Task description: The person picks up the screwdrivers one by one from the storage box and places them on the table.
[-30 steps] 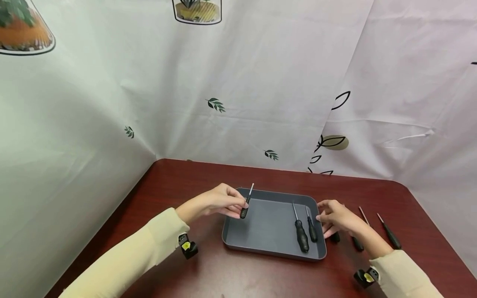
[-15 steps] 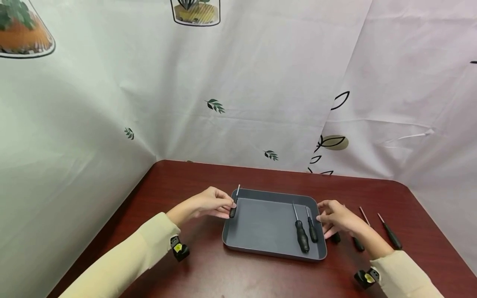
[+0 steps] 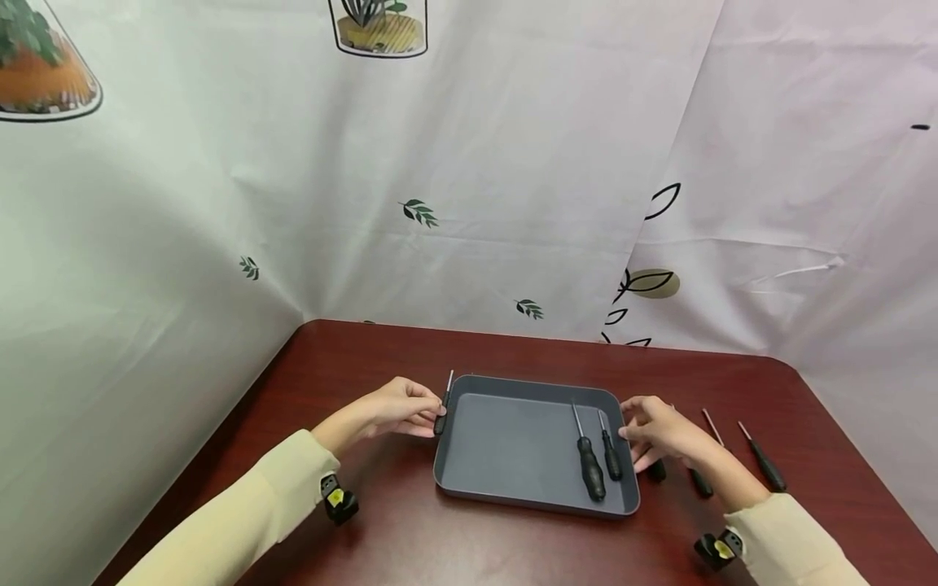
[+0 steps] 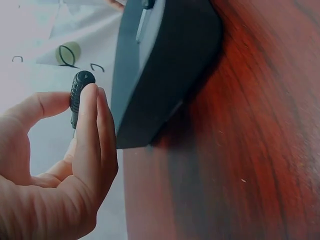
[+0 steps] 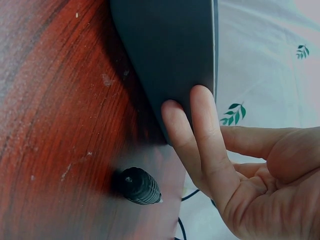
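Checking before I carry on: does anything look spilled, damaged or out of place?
Nothing stands out: no spill or damage shows. Two screwdrivers lie side by side in the tray, the left hand pinches another screwdriver, and more screwdrivers lie loose on the table, some partly hidden by the right arm.

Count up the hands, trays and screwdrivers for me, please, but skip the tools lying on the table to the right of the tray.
Hands: 2, the left hand and right hand
Tray: 1
Screwdrivers: 3, the larger screwdriver and smaller screwdriver in the tray, plus the held screwdriver in the left hand
Total: 6
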Action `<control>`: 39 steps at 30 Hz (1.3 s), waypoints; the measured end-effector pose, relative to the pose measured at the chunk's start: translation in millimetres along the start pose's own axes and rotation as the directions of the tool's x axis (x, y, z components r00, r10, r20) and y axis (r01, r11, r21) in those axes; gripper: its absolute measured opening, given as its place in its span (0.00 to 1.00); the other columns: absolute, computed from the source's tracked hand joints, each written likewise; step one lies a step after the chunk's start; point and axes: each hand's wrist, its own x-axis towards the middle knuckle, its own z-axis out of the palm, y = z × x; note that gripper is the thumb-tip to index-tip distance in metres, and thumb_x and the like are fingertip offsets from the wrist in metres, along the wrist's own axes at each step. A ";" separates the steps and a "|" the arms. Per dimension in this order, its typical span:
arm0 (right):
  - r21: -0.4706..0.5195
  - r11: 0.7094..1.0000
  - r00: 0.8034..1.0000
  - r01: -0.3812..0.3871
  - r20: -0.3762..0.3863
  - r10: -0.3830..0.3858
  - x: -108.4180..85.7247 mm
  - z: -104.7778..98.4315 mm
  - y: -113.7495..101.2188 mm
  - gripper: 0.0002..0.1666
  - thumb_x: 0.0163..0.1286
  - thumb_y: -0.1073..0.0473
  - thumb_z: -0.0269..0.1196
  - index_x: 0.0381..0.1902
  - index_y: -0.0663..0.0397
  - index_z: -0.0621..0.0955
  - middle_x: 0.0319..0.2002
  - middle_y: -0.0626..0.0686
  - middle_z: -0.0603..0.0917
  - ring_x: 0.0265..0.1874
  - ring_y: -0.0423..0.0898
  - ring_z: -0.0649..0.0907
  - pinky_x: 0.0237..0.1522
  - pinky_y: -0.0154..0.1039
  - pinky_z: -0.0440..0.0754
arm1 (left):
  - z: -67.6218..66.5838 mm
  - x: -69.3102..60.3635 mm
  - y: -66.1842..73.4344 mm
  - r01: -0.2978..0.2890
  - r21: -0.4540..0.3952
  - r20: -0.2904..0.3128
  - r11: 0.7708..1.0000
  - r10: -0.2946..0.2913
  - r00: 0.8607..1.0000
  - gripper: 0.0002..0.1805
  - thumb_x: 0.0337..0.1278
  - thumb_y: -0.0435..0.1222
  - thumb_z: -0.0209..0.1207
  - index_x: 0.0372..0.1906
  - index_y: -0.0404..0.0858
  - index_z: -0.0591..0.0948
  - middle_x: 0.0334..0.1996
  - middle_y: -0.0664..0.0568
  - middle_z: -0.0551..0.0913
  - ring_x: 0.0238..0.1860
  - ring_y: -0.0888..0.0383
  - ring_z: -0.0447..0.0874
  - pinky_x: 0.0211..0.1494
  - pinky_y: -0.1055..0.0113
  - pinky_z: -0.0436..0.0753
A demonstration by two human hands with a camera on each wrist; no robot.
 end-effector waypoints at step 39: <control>0.006 1.000 1.000 -0.023 0.002 0.023 1.5 -0.9 -0.7 0.32 0.74 0.73 0.55 0.66 0.87 0.55 0.32 0.62 0.78 0.21 0.50 0.83 0.24 0.50 0.89 | -12.9 3.0 -32.1 0.057 0.080 -0.085 0.995 -0.050 0.995 0.07 0.59 0.24 0.59 0.38 0.22 0.84 0.34 0.42 0.87 0.28 0.57 0.85 0.35 0.63 0.90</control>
